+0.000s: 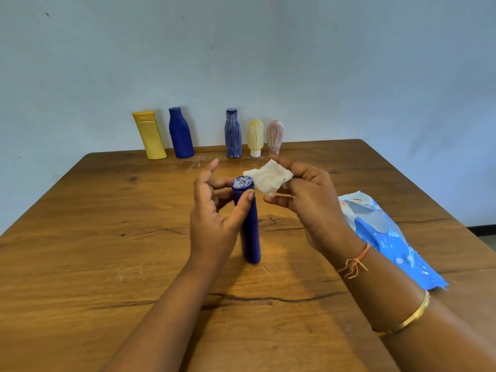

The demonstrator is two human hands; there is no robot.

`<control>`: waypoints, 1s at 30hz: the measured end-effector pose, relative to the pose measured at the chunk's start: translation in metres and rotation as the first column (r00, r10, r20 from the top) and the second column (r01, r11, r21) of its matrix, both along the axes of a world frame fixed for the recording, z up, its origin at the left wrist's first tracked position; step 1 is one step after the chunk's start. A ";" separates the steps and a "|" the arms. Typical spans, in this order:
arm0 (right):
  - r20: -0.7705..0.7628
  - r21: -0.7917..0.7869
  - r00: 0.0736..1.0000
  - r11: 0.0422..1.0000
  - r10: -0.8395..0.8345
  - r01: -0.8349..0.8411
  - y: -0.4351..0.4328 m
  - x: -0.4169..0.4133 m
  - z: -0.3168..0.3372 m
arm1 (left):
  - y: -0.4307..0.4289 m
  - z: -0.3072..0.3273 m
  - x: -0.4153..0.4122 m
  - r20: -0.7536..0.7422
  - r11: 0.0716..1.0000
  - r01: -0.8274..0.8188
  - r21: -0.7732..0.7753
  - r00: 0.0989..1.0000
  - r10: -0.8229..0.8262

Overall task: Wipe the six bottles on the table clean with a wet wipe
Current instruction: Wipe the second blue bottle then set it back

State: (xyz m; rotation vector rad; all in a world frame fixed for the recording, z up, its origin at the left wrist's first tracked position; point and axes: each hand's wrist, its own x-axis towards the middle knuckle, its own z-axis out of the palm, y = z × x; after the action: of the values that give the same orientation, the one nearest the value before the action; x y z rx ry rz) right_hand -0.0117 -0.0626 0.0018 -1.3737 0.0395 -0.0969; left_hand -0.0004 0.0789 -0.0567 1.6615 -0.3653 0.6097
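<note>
A tall dark blue bottle (pixel 251 229) stands upright on the wooden table (pixel 107 237), its top streaked white. My left hand (pixel 214 210) grips it near the top with thumb and fingers. Just right of the bottle's top, my right hand (pixel 308 200) pinches a folded white wet wipe (pixel 268 177). Along the far edge stand a yellow bottle (pixel 149 135), a blue bottle (pixel 181 132), a white-streaked blue bottle (pixel 233 134), a streaked pale yellow tube (pixel 255 138) and a streaked pink tube (pixel 274 136).
A blue wet-wipe pack (pixel 389 237) lies flat on the table to the right of my right forearm. A pale wall stands right behind the row of bottles.
</note>
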 end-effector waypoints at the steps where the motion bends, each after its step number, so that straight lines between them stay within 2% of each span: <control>1: 0.007 -0.028 0.999 0.999 -0.037 0.037 0.000 0.000 0.002 | -0.003 0.000 0.000 0.001 1.000 0.004 0.014 1.000 -0.004; 5: 0.034 -0.126 0.990 0.982 -0.139 0.143 -0.005 0.001 0.009 | -0.010 -0.002 -0.001 0.007 0.998 0.016 0.057 1.000 -0.016; 9: 0.075 -0.131 0.995 0.988 -0.067 0.076 -0.011 0.002 0.022 | -0.010 -0.005 -0.001 0.004 0.998 0.023 0.056 1.000 -0.024; 11: 0.097 -0.314 0.995 0.948 -0.014 0.044 -0.009 0.002 0.025 | -0.009 -0.006 -0.002 0.000 0.999 0.028 0.042 1.000 -0.028; 13: 0.191 -0.583 0.981 0.807 0.026 0.092 -0.005 0.000 0.022 | -0.009 -0.007 -0.002 -0.001 0.999 0.024 0.029 1.000 -0.024; 15: 0.339 -0.788 0.936 0.572 0.094 0.228 -0.001 -0.005 0.021 | -0.009 -0.007 0.000 0.002 0.999 0.016 0.033 1.000 -0.016; 17: 0.400 -0.894 0.889 0.308 0.224 0.325 0.003 -0.010 0.020 | -0.009 -0.007 0.001 0.001 0.998 0.015 0.058 1.000 -0.015; 18: 0.373 -0.923 0.884 0.214 0.282 0.321 0.005 -0.012 0.018 | -0.009 -0.007 0.000 -0.003 0.998 0.013 0.065 1.000 -0.013; 19: 0.333 -0.941 0.887 0.171 0.320 0.292 0.008 -0.015 0.017 | -0.010 -0.007 0.000 -0.010 0.998 0.010 0.062 1.000 -0.009; 21: 0.304 -0.947 0.891 0.204 0.336 0.246 0.011 -0.020 0.016 | -0.009 -0.005 0.000 -0.022 0.999 0.008 0.033 1.000 -0.008; 23: 0.332 -0.928 0.888 0.276 0.317 0.248 0.012 -0.021 0.015 | -0.010 -0.004 -0.001 -0.026 1.000 0.026 -0.004 0.999 -0.026; 25: 0.376 -0.908 0.877 0.307 0.301 0.284 0.013 -0.021 0.012 | -0.012 -0.002 -0.003 -0.029 0.999 0.042 -0.034 0.999 -0.043; 27: 0.409 -0.903 0.855 0.276 0.318 0.329 0.016 -0.024 0.007 | -0.013 0.000 -0.004 -0.022 0.999 0.031 -0.032 0.999 -0.032; 30: 0.424 -0.906 0.832 0.173 0.357 0.387 0.018 -0.026 -0.002 | -0.013 0.000 -0.003 -0.041 0.999 0.030 -0.027 0.999 -0.031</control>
State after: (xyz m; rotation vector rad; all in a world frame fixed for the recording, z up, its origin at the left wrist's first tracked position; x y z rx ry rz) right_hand -0.0375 -0.0450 -0.0002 -2.6874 -0.6694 -0.6775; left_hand -0.0037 0.0662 -0.0565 1.6384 -0.3506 0.5540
